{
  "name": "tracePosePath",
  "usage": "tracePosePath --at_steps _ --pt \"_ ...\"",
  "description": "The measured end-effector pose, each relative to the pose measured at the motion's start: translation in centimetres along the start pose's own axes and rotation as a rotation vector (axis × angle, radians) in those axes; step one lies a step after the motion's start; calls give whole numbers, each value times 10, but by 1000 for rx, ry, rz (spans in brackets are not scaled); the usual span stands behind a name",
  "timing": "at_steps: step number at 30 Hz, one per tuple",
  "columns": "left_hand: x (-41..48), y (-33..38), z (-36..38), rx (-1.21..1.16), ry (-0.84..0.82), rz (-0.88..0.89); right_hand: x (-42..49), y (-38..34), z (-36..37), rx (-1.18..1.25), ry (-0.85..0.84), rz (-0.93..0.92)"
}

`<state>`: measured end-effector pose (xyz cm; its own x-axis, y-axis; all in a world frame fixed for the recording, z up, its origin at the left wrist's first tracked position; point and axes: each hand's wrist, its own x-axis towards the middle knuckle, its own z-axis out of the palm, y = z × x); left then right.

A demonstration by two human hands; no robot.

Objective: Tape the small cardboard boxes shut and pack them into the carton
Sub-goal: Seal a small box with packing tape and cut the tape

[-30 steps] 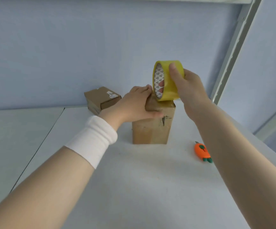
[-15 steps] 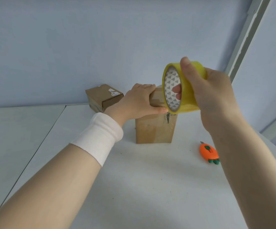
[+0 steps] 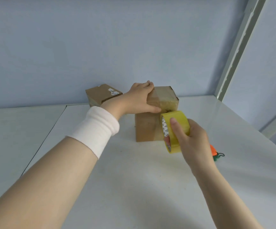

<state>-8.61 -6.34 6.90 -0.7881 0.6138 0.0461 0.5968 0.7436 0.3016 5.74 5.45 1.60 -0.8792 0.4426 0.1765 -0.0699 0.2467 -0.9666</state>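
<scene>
The left hand (image 3: 138, 100) lies on top of the upright brown cardboard box (image 3: 148, 128), fingers pressed together and flat, thumb stretched along the near top edge. Just below that thumb, the right hand (image 3: 191, 138) grips the yellow roll of packing tape (image 3: 177, 126), thumb over its rim, one fingertip showing inside the core. A glossy tape strip (image 3: 165, 98) already crosses the lid beside the left fingers, so sealing looks about midway. Cutting remains, then the flatter brown cardboard box (image 3: 103, 95) beyond the left knuckles. No carton is in view.
</scene>
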Motion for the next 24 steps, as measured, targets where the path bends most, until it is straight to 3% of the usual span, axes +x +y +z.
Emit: tracePosePath --at_steps 3,6,9,12,15,18,24 --pt "-7 -5 -9 -73 -5 46 -2 -8 -2 -22 -34 -25" --pt "-17 -2 -25 -302 54 47 -2 -42 -17 155 -81 -81" --pt "-26 -7 -35 -494 -67 -6 9 -76 -32 325 -217 -96" --pt "-25 -13 -19 -388 -110 -108 31 -76 -23 206 -350 -18" --pt "-11 -10 27 -194 17 -151 53 -56 -4 135 -255 95" --pt "-3 -10 58 -179 177 -224 59 -43 6 133 -173 77" --pt "6 -18 67 -176 228 -246 34 -16 3 238 -290 -7"
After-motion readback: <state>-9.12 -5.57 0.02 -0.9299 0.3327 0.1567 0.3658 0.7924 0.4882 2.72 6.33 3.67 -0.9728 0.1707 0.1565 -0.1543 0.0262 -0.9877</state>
